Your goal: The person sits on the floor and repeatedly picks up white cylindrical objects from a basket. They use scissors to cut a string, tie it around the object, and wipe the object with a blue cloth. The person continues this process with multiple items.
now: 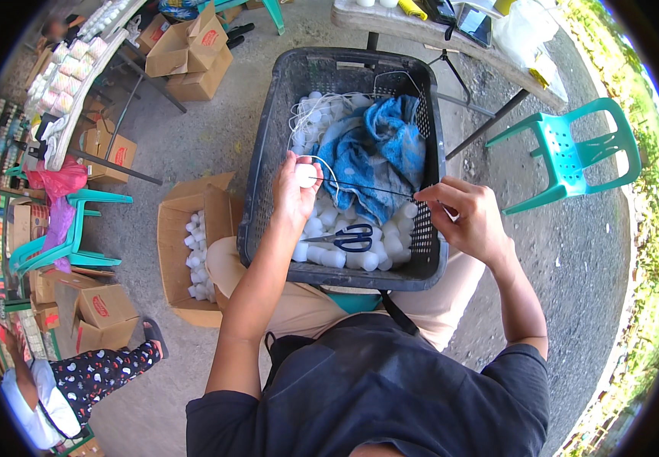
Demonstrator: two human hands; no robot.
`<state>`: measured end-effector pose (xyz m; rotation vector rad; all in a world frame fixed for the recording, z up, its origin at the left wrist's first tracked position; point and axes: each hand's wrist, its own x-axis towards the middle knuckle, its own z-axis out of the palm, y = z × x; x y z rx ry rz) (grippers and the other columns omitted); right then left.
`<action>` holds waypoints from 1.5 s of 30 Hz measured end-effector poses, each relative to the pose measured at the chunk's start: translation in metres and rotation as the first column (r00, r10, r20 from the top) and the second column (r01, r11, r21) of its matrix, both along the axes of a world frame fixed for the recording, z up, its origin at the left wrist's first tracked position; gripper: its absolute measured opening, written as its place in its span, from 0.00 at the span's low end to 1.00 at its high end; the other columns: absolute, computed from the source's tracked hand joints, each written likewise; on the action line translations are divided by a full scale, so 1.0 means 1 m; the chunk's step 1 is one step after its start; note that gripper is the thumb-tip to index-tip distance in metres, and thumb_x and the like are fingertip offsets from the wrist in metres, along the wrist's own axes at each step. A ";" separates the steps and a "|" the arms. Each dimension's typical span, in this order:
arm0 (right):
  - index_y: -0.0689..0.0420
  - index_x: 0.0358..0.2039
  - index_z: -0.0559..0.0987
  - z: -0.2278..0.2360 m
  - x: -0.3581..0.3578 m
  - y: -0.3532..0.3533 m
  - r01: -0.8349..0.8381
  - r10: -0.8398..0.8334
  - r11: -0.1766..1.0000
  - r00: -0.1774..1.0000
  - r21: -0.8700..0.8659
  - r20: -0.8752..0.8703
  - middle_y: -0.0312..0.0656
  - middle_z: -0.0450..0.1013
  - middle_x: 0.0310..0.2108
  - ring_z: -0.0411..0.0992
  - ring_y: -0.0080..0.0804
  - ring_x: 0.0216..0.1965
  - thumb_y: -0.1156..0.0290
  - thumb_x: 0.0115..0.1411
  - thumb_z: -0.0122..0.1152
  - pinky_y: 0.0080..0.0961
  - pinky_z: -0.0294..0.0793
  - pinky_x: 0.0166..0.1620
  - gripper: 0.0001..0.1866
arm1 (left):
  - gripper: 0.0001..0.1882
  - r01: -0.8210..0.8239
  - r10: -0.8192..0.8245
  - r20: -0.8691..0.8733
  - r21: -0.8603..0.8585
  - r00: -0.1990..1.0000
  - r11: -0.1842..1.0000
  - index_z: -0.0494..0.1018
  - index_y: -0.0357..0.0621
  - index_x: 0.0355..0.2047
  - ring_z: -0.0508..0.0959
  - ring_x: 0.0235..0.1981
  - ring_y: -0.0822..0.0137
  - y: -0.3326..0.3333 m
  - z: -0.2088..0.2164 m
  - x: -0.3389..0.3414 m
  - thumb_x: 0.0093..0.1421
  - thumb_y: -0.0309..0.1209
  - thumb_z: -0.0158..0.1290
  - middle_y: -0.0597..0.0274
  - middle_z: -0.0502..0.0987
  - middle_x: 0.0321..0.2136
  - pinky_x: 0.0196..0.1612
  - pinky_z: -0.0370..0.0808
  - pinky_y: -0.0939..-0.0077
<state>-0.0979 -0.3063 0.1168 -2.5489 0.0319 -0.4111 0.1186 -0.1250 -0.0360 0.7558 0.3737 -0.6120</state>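
Two bare hands are working over a black basket (345,55) resting on the person's lap. The left hand (294,199) is curling its fingers around a white rounded piece (306,176); the right hand (468,212) is pinching a taut dark cord (371,186) running from it. Beyond and between them, a blue towel (379,141) is lying crumpled. Left of them, an open carton (173,266) is standing on concrete floor (147,388); rightward, a green chair (571,152).
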 end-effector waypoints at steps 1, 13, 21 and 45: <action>0.57 0.32 0.80 0.001 -0.001 0.001 0.016 -0.016 1.000 1.000 -0.007 -0.014 0.40 0.71 0.23 0.73 0.37 0.21 0.82 0.47 0.58 0.29 0.72 0.25 0.11 | 0.13 -0.004 0.004 0.025 0.008 1.000 1.000 0.68 0.44 0.36 0.75 0.31 0.61 0.000 0.002 -0.001 0.65 0.41 0.51 0.58 0.75 0.29 0.35 0.77 0.66; 0.60 0.35 0.72 -0.054 0.023 0.069 0.130 -0.130 0.991 0.991 -0.033 0.008 0.46 0.73 0.24 0.74 0.47 0.22 0.81 0.51 0.55 0.39 0.75 0.24 0.10 | 0.16 0.295 -0.273 0.195 -0.089 0.942 0.951 0.65 0.42 0.42 0.79 0.41 0.56 -0.019 0.017 -0.027 0.63 0.40 0.54 0.54 0.74 0.38 0.45 0.78 0.64; 0.60 0.36 0.64 -0.081 0.056 0.077 0.148 -0.146 0.987 0.988 0.064 -0.042 0.53 0.72 0.19 0.73 0.54 0.21 0.77 0.56 0.53 0.46 0.72 0.24 0.09 | 0.19 0.192 -0.184 0.053 -0.226 0.981 0.955 0.67 0.51 0.32 0.74 0.32 0.60 -0.012 0.004 -0.018 0.67 0.52 0.39 0.66 0.72 0.31 0.34 0.72 0.62; 0.53 0.38 0.80 -0.031 0.225 -0.091 0.342 -0.228 0.911 0.882 -0.228 0.412 0.47 0.78 0.31 0.78 0.44 0.35 0.71 0.55 0.58 0.36 0.76 0.41 0.09 | 0.21 0.113 -0.100 0.057 -0.614 0.993 0.781 0.74 0.47 0.35 0.72 0.29 0.66 0.033 0.014 0.040 0.69 0.48 0.38 0.66 0.74 0.25 0.36 0.72 0.66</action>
